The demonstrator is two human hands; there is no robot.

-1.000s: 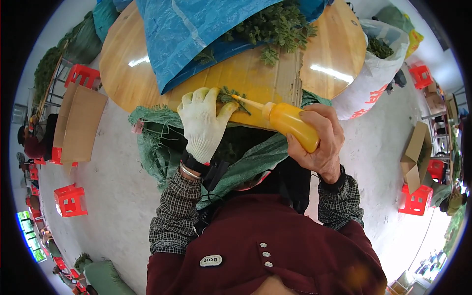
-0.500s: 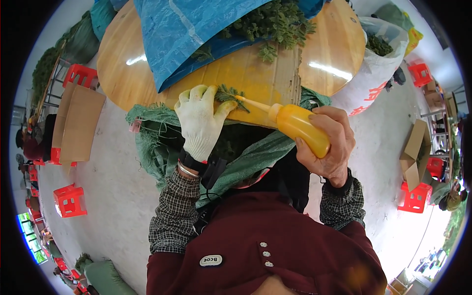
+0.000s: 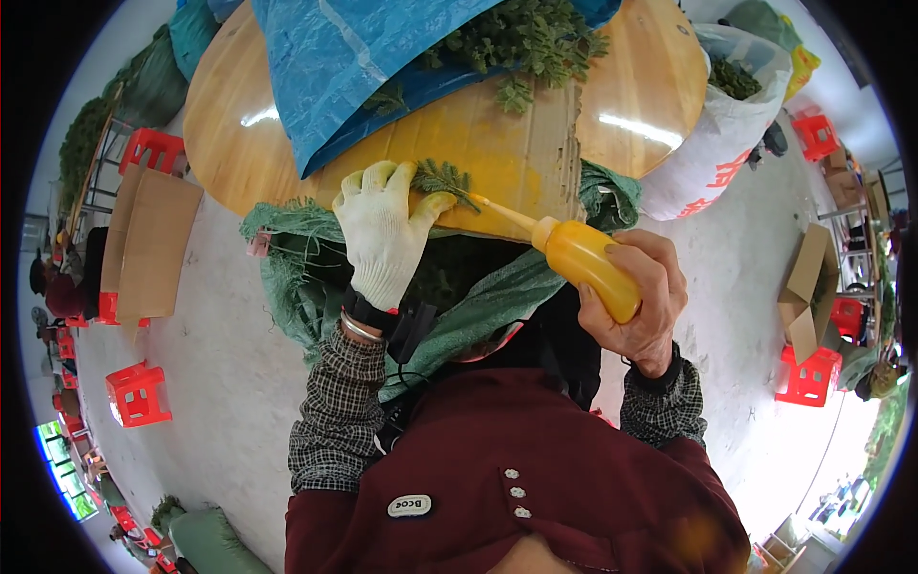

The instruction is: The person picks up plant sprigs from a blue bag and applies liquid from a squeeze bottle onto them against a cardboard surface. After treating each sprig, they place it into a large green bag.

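My left hand [image 3: 381, 225], in a white knit glove with yellow-stained fingertips, rests on a yellow-stained cardboard sheet [image 3: 507, 139]. Its index finger and thumb close about a small green fir-like sprig [image 3: 444, 178], holding it against the cardboard; the exact contact is partly hidden. In my bare right hand [image 3: 643, 292] is a yellow squeeze bottle [image 3: 595, 268], tilted with its long nozzle toward the left. The nozzle tip meets the sprig's right end. Below the cardboard, a green woven sack [image 3: 296, 277] gapes with dark greenery inside.
A blue plastic bag [image 3: 354, 57] spills green sprigs [image 3: 535, 43] over the cardboard, on a round wooden table [image 3: 229, 143]. A white sack [image 3: 708, 143] of greenery stands at right. Red stools [image 3: 139, 392] and cardboard boxes [image 3: 806, 287] flank both sides.
The bottle and my right hand have shifted slightly right and down. The nozzle tip has slid a little toward the sprig's right end. My left hand keeps nearly the same place on the cardboard.
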